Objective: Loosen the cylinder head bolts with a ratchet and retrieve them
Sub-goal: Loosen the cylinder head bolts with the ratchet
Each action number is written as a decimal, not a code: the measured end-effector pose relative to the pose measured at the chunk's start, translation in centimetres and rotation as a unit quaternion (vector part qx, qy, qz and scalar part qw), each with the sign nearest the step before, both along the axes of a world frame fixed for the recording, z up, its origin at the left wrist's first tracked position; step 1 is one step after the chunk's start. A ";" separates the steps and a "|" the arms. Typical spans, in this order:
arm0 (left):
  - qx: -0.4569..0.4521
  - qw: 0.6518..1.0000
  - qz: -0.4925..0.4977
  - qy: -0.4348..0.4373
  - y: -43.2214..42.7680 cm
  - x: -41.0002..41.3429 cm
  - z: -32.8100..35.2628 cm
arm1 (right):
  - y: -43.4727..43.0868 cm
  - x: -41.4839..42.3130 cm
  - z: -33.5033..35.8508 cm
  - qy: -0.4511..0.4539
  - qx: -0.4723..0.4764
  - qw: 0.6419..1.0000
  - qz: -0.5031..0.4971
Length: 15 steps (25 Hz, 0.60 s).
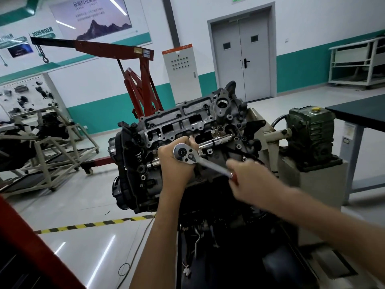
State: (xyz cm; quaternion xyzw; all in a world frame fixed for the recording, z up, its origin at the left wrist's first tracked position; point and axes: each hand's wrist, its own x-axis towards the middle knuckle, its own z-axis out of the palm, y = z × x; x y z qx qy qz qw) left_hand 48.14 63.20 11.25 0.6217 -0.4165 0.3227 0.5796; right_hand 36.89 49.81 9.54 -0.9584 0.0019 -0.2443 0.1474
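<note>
A dark cylinder head [187, 122] sits on top of an engine mounted on a stand, tilted toward me. A chrome ratchet [185, 155] stands over the head's near edge, its round head up and its handle running down to the right. My left hand [177, 163] wraps around the ratchet just below its head. My right hand [250, 180], blurred by motion, grips the red end of the ratchet handle. The socket and the bolt under the ratchet are hidden by my left hand. A second chrome tool [216, 140] lies across the cylinder head behind the ratchet.
A red engine hoist [141, 84] stands behind the engine at the left. Metal racks [48, 147] with parts stand at far left. A green gearbox [310, 132] of the stand sits at right, next to a dark-topped table [358, 113]. Yellow-black tape [93, 224] marks the floor.
</note>
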 end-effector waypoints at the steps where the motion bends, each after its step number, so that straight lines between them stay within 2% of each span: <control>1: 0.021 1.000 0.006 -0.009 0.2 0.2 0.1 | -1.6 0.3 1.9 -0.014 -0.073 0.997 -0.010; 3: 0.033 0.999 0.027 -0.004 0.5 0.1 0.0 | -2.9 0.7 4.4 -0.054 -0.154 0.986 -0.019; 5: -0.002 0.999 0.047 0.010 0.6 -0.1 -0.4 | -2.1 0.7 3.7 -0.048 -0.135 0.989 -0.030; 6: -0.024 0.998 0.059 0.015 0.4 -0.3 -0.7 | -1.1 0.5 2.1 -0.038 -0.086 0.995 -0.038; 8: -0.059 0.996 0.059 0.017 -0.5 -1.1 -1.0 | 2.0 0.0 -1.8 -0.016 0.070 0.996 -0.050; 10: -0.099 0.994 0.002 0.055 -1.8 -1.8 -1.0 | 5.3 -0.2 -4.5 0.002 0.235 0.971 -0.037; 12: -0.120 0.989 -0.041 0.077 -2.4 -1.7 -0.8 | 6.8 0.0 -5.6 0.003 0.309 0.951 -0.008; 13: -0.113 0.991 -0.033 0.067 -2.3 -1.4 -0.7 | 6.6 0.0 -5.5 0.002 0.294 0.956 0.004; 15: -0.085 0.995 -0.006 0.045 -1.7 -0.6 -0.6 | 4.3 -0.1 -3.9 -0.002 0.203 0.979 0.013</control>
